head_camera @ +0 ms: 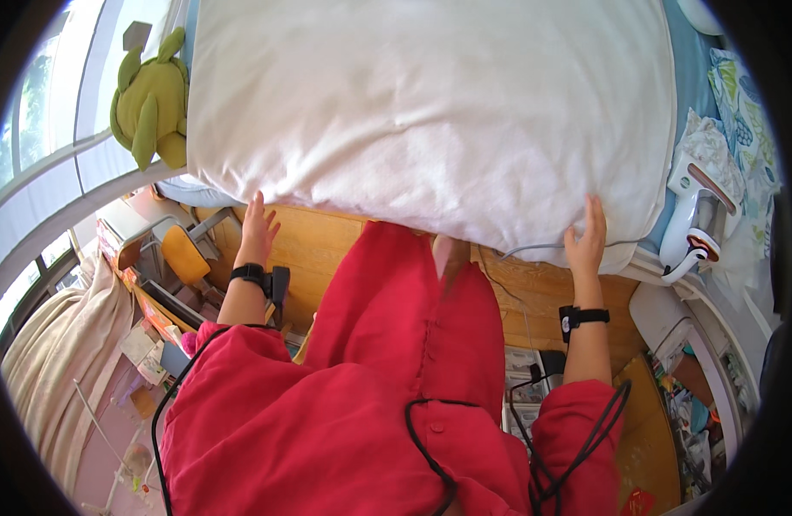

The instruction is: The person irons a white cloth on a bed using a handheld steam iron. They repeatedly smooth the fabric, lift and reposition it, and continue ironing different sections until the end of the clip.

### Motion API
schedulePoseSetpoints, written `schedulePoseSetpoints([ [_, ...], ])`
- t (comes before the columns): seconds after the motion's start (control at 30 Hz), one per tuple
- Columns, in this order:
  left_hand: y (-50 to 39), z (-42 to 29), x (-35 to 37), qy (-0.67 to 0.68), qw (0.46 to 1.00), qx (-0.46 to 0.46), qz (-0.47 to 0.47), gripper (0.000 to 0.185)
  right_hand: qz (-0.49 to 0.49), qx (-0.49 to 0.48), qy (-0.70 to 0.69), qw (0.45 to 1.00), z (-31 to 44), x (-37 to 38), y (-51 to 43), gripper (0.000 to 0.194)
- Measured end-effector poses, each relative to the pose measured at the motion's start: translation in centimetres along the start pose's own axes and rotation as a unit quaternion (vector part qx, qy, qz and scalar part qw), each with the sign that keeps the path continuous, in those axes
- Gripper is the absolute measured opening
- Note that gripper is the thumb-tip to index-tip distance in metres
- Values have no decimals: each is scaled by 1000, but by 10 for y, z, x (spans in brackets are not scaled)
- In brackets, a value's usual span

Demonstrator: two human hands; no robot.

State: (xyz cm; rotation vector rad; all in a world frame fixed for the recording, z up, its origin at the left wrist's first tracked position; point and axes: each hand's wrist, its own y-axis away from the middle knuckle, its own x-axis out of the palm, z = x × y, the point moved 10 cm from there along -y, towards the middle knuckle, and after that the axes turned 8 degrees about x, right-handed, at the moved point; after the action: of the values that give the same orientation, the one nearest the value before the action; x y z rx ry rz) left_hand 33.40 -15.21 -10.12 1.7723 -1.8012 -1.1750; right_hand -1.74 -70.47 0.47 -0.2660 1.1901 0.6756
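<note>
A white cloth [435,84] is spread over the bed before me, with a few creases and a near edge that hangs down unevenly. My left hand [258,226] is at its near left corner, fingers apart and fingertips at the edge. Whether they touch the fabric, I cannot tell. On the right, my right hand [587,235] lies against the near right part of the cloth, palm side down, gripping nothing. Both wrists wear black straps. A grey cord [531,248] runs along the hem by my right hand.
A green plush toy [152,109] sits left of the bed beside the window. A white handheld vacuum-like appliance [699,213] and patterned fabric [747,122] lie on the right. Behind the left hand are a wooden chair [184,255] and a desk. Black cables hang across my red clothing.
</note>
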Motion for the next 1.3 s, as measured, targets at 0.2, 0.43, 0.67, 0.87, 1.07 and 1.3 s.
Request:
schedulePoseSetpoints([
  [0.2,-32,-20,-33,74,995,37,-53,98,75,9,80,994,-22,24,76,33],
  [0.43,-69,-27,-81,24,996,88,-1,93,341,370,258,825,-215,-18,243,40],
  [0.67,-88,-18,-70,87,995,41,39,91,42,590,-367,718,-198,15,162,94],
  [0.87,-78,-39,-83,-73,994,71,-35,100,-79,560,-296,769,-188,9,96,109],
  [1.07,-88,-70,-85,-413,874,203,-158,87,-128,514,-165,832,-232,-28,58,99],
  [1.3,-9,-89,38,-557,786,265,-51,83,-68,493,-155,853,-231,-46,32,47],
])
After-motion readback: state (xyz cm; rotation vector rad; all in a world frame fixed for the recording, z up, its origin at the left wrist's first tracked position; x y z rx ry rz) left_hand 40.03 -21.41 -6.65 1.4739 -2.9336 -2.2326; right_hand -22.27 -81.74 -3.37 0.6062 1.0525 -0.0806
